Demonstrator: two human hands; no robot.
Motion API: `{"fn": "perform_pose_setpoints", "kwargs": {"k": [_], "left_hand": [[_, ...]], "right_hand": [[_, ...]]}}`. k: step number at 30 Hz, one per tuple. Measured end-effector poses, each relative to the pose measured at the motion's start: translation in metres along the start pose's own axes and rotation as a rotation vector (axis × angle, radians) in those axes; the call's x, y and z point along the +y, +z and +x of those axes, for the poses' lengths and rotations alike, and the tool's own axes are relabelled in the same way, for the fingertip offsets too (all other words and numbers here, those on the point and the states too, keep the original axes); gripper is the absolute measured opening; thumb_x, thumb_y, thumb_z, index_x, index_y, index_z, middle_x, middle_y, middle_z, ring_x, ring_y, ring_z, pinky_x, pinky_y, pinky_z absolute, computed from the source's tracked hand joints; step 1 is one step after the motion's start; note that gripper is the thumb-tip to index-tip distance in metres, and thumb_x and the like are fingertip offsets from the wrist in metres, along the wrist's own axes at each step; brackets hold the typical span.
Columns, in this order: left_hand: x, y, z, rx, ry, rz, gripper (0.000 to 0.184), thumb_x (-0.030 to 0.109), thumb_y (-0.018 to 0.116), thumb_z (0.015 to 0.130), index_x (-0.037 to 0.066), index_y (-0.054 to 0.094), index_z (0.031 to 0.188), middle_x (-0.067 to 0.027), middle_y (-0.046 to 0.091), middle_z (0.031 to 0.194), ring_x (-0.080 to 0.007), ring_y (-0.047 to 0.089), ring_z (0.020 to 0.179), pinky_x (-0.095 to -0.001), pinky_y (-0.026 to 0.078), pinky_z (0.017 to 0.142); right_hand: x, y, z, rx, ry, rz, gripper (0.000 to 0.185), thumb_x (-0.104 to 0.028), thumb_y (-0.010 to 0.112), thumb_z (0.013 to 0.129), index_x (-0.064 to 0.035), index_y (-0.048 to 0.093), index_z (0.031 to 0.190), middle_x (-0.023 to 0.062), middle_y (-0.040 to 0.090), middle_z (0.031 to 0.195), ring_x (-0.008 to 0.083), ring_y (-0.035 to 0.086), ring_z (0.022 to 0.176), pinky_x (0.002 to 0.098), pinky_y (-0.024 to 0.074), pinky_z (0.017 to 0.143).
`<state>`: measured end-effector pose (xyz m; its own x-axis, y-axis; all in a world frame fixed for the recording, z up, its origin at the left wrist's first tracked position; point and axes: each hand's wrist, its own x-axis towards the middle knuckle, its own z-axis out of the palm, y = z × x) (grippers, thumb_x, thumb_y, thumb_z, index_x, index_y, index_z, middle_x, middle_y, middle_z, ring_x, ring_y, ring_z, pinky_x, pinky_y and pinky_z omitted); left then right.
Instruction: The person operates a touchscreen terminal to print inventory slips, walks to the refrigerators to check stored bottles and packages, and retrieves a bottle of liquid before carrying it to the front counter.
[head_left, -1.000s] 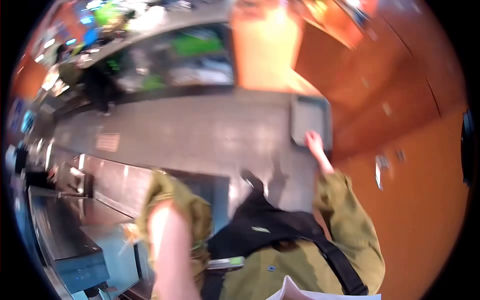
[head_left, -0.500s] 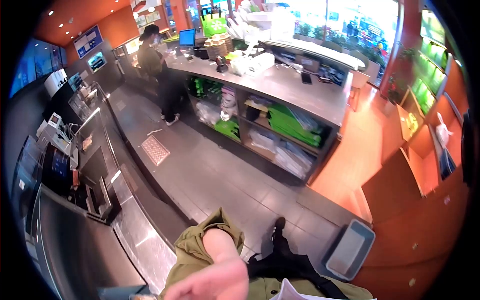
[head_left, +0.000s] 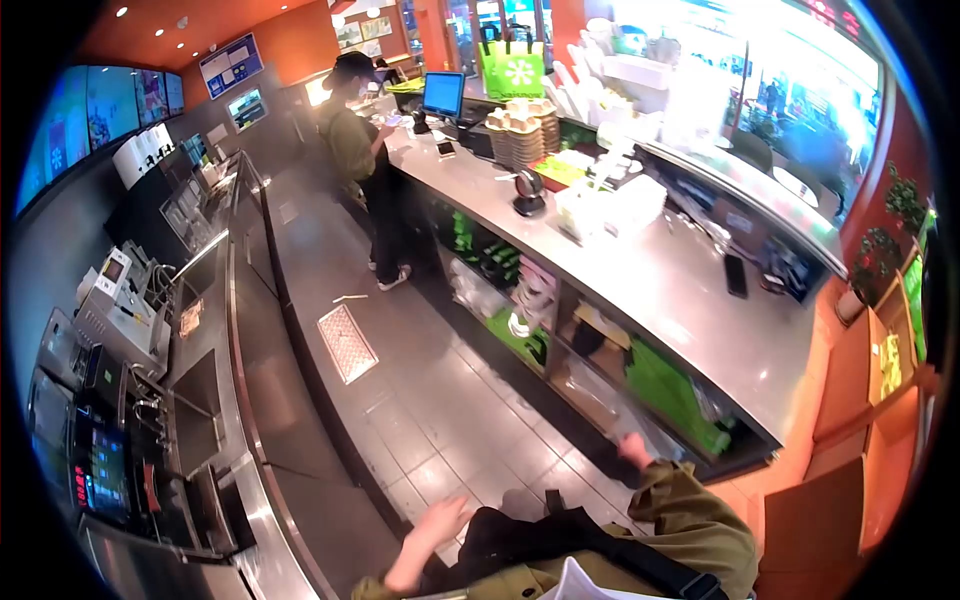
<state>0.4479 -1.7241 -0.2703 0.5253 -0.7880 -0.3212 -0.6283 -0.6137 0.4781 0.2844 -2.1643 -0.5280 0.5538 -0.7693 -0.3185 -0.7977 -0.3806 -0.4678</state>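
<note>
My left hand (head_left: 437, 522) hangs low in front of my body, beside the dark apron (head_left: 520, 540), with its fingers loosely extended and nothing visible in them. My right hand (head_left: 632, 450) reaches out from an olive sleeve (head_left: 700, 510), in front of the lower shelves of the counter (head_left: 740, 330). It is small and blurred, so I cannot make out its fingers, or whether it touches the shelf. Closest to it are clear plastic packs and green bags (head_left: 675, 395) on those shelves.
A co-worker (head_left: 360, 150) in a dark cap stands at the counter's far end by a blue monitor (head_left: 443, 95). Cup carriers (head_left: 520, 135) and a phone (head_left: 736, 275) lie on top. Steel worktops with a sink (head_left: 195, 400) line the left. A floor grate (head_left: 347, 343) sits ahead.
My view has moved forward along the aisle, and the counter looks nearer. My left hand has swung down away from the camera. My right hand has come into view; the grey tub has left it.
</note>
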Motion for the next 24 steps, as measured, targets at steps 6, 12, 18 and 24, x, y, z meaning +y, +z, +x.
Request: {"fn": "perform_pose_setpoints", "kwargs": {"k": [6,12,18,24], "left_hand": [[-0.166,-0.014,0.021,0.210,-0.479,-0.246,0.030,0.023,0.050,0.077,0.003,0.061,0.096,-0.0233,0.060,0.083,-0.0395,0.058,0.080,-0.0462,0.046,0.076],[-0.179,-0.253,0.241,0.574,-0.098,-0.439,0.037,-0.010,0.055,0.061,0.002,0.056,0.095,-0.0173,0.052,0.107,-0.0318,0.055,0.091,-0.0377,0.047,0.077],[-0.150,-0.342,0.452,0.601,0.687,-0.370,0.029,-0.003,0.051,0.067,0.002,0.059,0.094,-0.0133,0.052,0.113,-0.0280,0.053,0.101,-0.0330,0.043,0.086],[-0.162,-0.358,0.600,0.658,0.818,0.003,0.043,0.026,0.058,0.075,0.016,0.054,0.116,-0.0125,0.042,0.128,-0.0314,0.040,0.118,-0.0448,0.030,0.098]], "right_hand": [[-0.253,0.035,0.168,-0.008,-0.035,0.347,0.023,-0.017,0.051,0.075,0.0021,0.063,0.074,0.0183,0.062,0.070,0.0282,0.061,0.068,0.0381,0.0496,0.066],[-0.485,0.079,0.159,-0.918,-0.427,0.348,0.028,-0.026,0.053,0.084,-0.0009,0.060,0.095,0.0067,0.062,0.079,0.0150,0.061,0.072,0.0292,0.0494,0.064],[-0.647,0.007,0.194,-0.859,0.004,1.351,0.046,-0.044,0.034,0.092,-0.0058,0.049,0.112,0.0060,0.057,0.100,0.0164,0.053,0.094,0.0310,0.0436,0.080],[-0.717,-0.028,0.377,-1.128,-0.206,2.082,0.060,-0.055,0.033,0.087,-0.0036,0.052,0.112,0.0079,0.061,0.096,0.0225,0.058,0.088,0.0311,0.0477,0.072]]}}
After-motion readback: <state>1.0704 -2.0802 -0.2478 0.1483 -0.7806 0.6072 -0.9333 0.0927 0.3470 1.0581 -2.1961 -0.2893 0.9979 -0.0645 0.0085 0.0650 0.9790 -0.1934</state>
